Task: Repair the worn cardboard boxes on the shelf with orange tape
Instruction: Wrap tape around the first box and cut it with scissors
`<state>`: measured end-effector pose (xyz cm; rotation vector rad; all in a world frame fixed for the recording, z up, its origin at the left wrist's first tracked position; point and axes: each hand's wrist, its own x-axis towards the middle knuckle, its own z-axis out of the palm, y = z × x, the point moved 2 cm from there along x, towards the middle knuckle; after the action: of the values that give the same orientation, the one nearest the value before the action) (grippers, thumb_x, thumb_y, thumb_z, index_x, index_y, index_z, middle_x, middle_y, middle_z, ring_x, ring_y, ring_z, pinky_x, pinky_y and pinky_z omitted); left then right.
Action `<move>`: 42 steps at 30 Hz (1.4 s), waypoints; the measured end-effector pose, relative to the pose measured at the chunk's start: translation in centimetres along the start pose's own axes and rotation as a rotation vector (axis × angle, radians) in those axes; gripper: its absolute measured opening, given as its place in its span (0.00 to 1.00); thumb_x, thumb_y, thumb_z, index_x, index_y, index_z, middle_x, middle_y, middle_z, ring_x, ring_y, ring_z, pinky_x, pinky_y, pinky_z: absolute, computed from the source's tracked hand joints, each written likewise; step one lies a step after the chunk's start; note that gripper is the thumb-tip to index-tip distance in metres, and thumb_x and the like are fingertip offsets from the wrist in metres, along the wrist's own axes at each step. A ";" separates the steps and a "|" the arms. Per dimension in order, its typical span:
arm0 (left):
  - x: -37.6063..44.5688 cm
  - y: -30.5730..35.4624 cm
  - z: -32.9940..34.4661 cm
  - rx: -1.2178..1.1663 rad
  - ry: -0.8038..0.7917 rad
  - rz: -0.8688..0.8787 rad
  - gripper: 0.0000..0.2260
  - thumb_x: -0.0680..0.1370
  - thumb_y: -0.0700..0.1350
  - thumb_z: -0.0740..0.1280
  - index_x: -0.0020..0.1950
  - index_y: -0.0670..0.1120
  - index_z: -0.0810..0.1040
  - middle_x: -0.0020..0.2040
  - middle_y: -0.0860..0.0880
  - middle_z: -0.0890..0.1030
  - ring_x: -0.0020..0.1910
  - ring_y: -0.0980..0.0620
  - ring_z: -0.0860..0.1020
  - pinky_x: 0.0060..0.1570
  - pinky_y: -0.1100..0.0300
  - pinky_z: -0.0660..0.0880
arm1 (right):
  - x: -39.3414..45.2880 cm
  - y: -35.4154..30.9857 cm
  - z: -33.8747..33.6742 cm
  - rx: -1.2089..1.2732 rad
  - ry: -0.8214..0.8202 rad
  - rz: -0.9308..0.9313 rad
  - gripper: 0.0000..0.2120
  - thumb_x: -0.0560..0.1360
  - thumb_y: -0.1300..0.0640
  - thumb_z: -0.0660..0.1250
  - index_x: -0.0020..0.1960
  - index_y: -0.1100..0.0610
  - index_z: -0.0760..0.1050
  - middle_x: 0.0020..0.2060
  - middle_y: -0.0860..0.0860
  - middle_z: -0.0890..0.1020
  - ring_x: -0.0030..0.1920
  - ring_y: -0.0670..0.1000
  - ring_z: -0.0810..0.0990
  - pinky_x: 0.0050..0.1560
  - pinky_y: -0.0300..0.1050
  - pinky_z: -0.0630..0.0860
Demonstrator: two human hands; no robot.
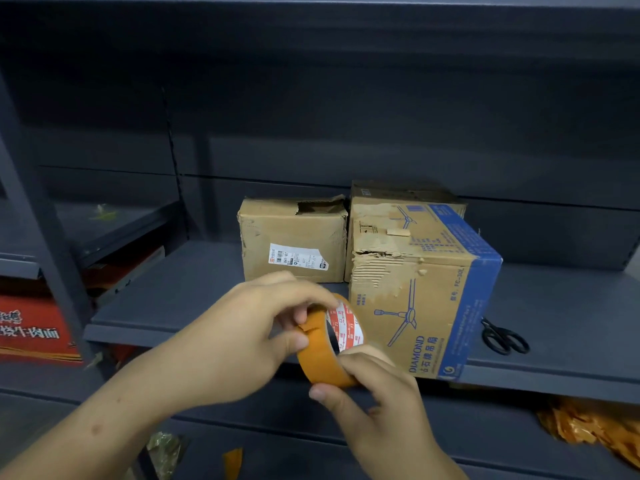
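I hold a roll of orange tape [320,355] in front of the shelf edge. My left hand [242,337] pinches the roll's top, thumb and fingers at the tape's outer layer. My right hand [374,396] grips the roll from below. Two worn cardboard boxes stand on the dark shelf [180,296]. The smaller box [294,233] at the back has a torn hole in its top edge and a white label. The larger box [422,292], printed with blue ceiling fans, has ripped, peeled cardboard along its upper left face.
Black scissors [504,336] lie on the shelf right of the large box. A red printed carton [31,327] sits at lower left. Crumpled orange tape scraps [588,431] lie on the shelf below at right, and a small orange scrap [232,462] lies below the hands.
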<state>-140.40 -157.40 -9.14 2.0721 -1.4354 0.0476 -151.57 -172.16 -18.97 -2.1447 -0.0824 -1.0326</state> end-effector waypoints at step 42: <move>14.3 6.4 -2.8 0.036 -0.274 0.005 0.10 0.80 0.39 0.63 0.41 0.50 0.74 0.41 0.53 0.76 0.40 0.53 0.72 0.41 0.56 0.72 | 1.0 -2.3 -3.8 0.528 0.050 0.440 0.08 0.75 0.49 0.64 0.51 0.41 0.80 0.41 0.55 0.88 0.49 0.53 0.85 0.58 0.49 0.77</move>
<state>-139.19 -169.41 1.18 2.1690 -1.6104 -0.2180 -154.19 -173.21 -15.36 -1.5620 0.1250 -0.7057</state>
